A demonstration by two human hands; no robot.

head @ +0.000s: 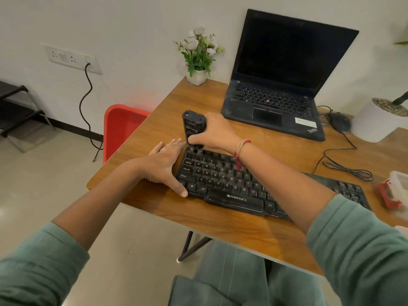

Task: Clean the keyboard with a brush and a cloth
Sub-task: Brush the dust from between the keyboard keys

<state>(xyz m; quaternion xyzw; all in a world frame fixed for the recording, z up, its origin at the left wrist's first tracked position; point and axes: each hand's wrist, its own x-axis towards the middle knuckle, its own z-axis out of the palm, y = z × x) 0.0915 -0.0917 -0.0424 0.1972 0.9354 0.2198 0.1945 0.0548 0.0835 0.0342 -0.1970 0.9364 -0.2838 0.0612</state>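
My right hand (215, 134) is wrapped round the black brush (193, 129), held upright with its tip down among the keys at the 11 o'clock corner of the keyboard (223, 182). My left hand (163, 166) lies flat, fingers spread, thumb at the 7 o'clock corner, bracing the left edge. I'd press lightly and sweep row by row toward 3 o'clock, lifting grit out. The keyboard lies on the table (220, 224), with the laptop (278, 85) at its 1 o'clock.

Two hands (162, 161) (213, 133), one keyboard (223, 180), one brush (193, 127), one laptop (287, 62), one mouse (339, 121), two potted plants (199, 56) (378, 122).
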